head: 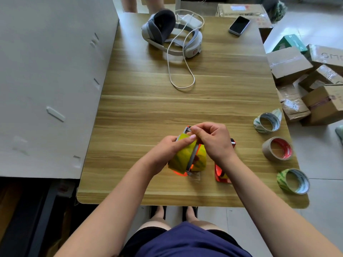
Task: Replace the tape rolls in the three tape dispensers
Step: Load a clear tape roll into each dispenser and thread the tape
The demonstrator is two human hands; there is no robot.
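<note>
The left hand (167, 147) grips the yellow tape roll (178, 160), which sits in a red dispenser (181, 173) in the middle of the worktop (148, 108). The right hand (211, 140) pinches what looks like the loose tape end at the front (sharp teeth are likely there). Keep the dispenser steady and pull the end straight and flat, so it does not twist.
</note>
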